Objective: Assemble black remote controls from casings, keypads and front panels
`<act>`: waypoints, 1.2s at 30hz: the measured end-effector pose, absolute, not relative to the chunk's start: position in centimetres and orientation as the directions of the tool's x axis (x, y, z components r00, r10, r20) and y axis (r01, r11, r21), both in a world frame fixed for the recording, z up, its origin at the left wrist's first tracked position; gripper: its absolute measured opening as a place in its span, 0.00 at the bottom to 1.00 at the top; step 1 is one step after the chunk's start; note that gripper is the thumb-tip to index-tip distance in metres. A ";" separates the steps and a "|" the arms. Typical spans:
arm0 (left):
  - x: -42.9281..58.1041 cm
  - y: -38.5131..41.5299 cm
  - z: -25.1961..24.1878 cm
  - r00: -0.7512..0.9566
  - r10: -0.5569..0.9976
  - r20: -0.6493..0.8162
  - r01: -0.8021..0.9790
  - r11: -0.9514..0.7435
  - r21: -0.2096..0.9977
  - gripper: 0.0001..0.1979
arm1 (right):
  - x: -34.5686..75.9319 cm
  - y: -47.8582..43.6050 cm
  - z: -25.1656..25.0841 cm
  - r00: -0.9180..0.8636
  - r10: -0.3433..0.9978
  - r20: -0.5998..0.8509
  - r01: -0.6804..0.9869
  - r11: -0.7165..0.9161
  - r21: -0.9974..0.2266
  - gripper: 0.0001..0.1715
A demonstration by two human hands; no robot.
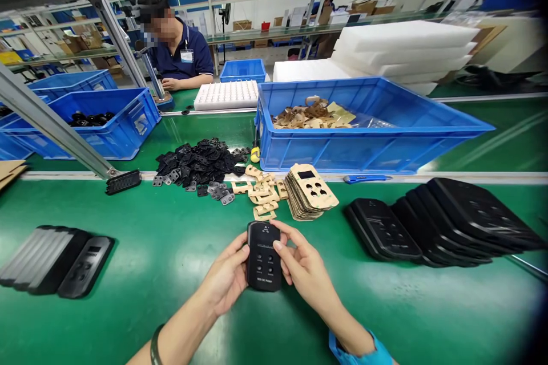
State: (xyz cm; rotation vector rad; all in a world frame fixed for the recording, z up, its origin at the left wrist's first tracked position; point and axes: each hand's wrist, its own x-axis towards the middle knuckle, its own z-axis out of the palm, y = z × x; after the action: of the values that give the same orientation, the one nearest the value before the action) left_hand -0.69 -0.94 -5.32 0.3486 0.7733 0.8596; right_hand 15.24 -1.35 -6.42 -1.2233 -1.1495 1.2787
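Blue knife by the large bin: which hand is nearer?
Right. The right hand is left of the blue knife, on its near side; the left hand is farther left, at the left edge of the black panel.

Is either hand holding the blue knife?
No, the left hand and right hand hold the black panel; the blue knife lies beyond them.

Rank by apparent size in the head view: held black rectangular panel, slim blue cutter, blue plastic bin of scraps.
1. Blue plastic bin of scraps
2. Held black rectangular panel
3. Slim blue cutter
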 end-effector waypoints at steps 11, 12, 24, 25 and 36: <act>-0.6 -0.8 -5.4 0.420 0.777 -0.469 -0.535 0.629 0.564 0.20 | 15.3 -1.3 -6.5 -0.027 0.992 -0.122 -0.104 -0.124 -0.987 0.21; -0.6 -0.8 -5.4 0.419 0.776 -0.471 -0.534 0.630 0.564 0.20 | 15.3 -1.4 -6.6 -0.024 0.993 -0.119 -0.099 -0.121 -0.988 0.21; -0.7 -0.8 -5.6 0.432 0.780 -0.453 -0.544 0.626 0.559 0.20 | 15.3 -1.5 -6.5 -0.012 0.991 -0.132 -0.095 -0.132 -0.987 0.24; -0.7 -0.8 -5.6 0.431 0.780 -0.453 -0.544 0.625 0.559 0.20 | 15.3 -1.4 -6.5 -0.012 0.991 -0.133 -0.103 -0.134 -0.986 0.24; -0.6 -0.8 -5.5 0.428 0.785 -0.447 -0.547 0.619 0.564 0.20 | 15.1 -1.5 -6.4 0.008 0.994 -0.110 -0.075 -0.109 -0.991 0.23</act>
State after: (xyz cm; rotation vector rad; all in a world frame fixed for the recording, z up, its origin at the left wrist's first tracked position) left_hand -0.59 -0.83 -5.45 0.3595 0.7476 0.8540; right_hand 15.13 -1.54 -6.39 -1.2390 -1.0911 1.3143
